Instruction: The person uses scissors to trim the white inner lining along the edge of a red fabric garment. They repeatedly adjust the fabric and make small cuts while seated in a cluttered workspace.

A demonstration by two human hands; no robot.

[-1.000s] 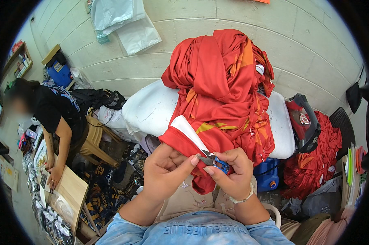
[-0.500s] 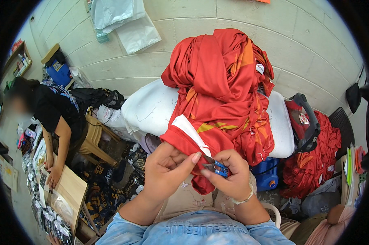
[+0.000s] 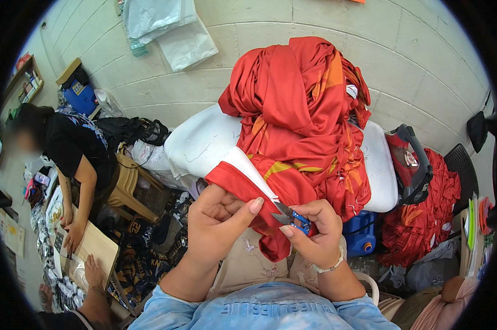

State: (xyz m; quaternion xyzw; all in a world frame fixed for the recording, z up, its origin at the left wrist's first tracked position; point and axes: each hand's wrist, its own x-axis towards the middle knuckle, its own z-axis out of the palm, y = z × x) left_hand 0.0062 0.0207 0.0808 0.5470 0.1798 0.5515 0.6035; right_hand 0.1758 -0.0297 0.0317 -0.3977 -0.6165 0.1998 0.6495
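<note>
My left hand [image 3: 215, 223] pinches the edge of a red garment [image 3: 273, 239] with a white strip [image 3: 251, 171] along it. Thumb and fingers press on the fabric, and the garment's lower part hangs over my lap. In my right hand [image 3: 321, 234] are small thread snips [image 3: 300, 222] with blue handles. Their dark blades stand apart, pointing left at the end of the white strip, close to my left thumb. From my hands the garment runs up toward a big heap of red and orange garments [image 3: 287, 93] on a white padded board [image 3: 201, 146].
Right of the board stand an iron-like red and black appliance [image 3: 410, 165], a blue container [image 3: 360, 235] and more red cloth [image 3: 419, 214]. At left, a person in black [image 3: 78, 143] works at a wooden board [image 3: 102, 242]; another person's arm [image 3: 96, 297] reaches onto it. A beige plastic chair [image 3: 128, 187] stands between.
My left hand has shifted a little left with the garment edge. The snips have moved slightly up and right, their blades showing more. Another person's arm has come in at lower left.
</note>
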